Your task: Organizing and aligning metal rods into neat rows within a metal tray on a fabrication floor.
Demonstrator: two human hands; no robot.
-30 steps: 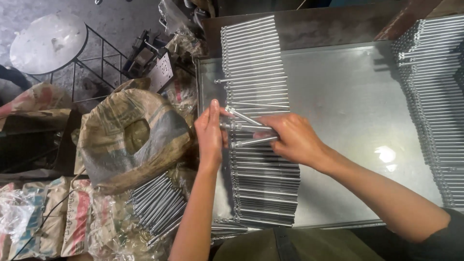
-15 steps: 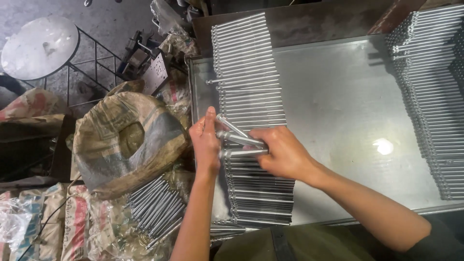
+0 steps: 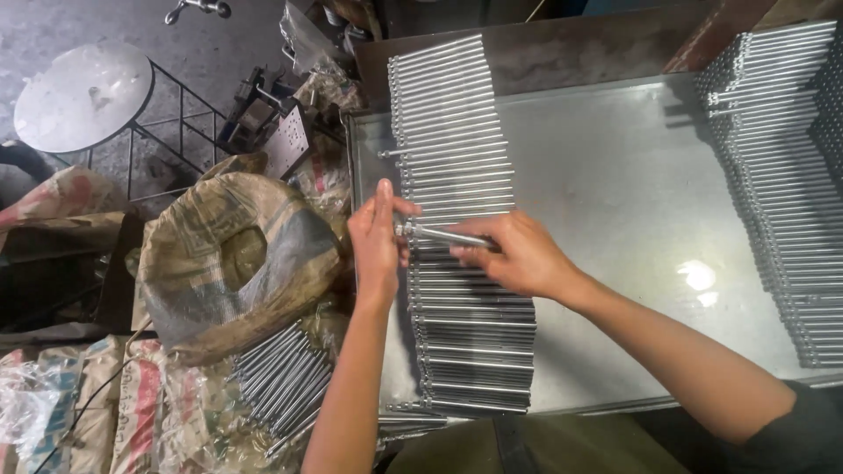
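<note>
Right hand closed around a small bundle of thin silver metal rods, fingers wrapped over the top, rods lying roughly left to right. The bundle hovers just above the long row, at about its middle. Left hand stands upright with flat palm and straight fingers pressed against the rods' left ends. It grasps nothing; it seems to serve as a stop so the ends come level.

Underneath, a long row of matching silver rods laid side by side, running from the far edge of the table to the near edge. Each rod lies parallel to the next, left ends roughly in one line, so the held bundle looks matched to that line. One rod near the far end sticks out a little to the left.

The row rests on a shiny sheet-metal tabletop, bare in its middle, with a bright light glare to the right. Along the right edge, a second stacked bank of silver rods, several layers deep.

Left of the table, low down: a large brownish woven sack, mouth rolled open, and nearer, a loose heap of unsorted silver rods lying on printed bags. Far left, a round pale metal stool top on a wire frame.
</note>
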